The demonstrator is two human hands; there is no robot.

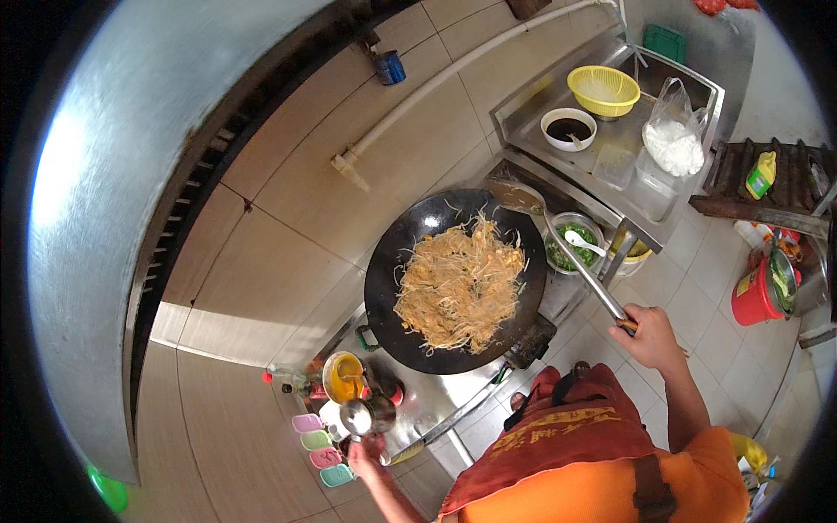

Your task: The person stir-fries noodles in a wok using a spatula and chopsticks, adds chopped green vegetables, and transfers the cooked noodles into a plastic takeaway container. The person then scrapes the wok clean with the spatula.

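Note:
My right hand grips the wooden end of a long-handled metal wok spatula. The spatula's broad blade lies at the upper right rim of a black wok. Thin noodles mixed with bean sprouts and yellow bits fill the wok's middle. At the lower left, my left hand is closed at the near side of a small metal pot with a shiny round top. Blur hides how the fingers sit on it. Just beyond stands a container of yellow liquid with a ladle in it.
Beside the pot are several pastel seasoning boxes and bottles. Right of the wok sits a bowl of chopped greens with a white spoon. A steel sink counter holds a yellow basket and a bowl of dark liquid.

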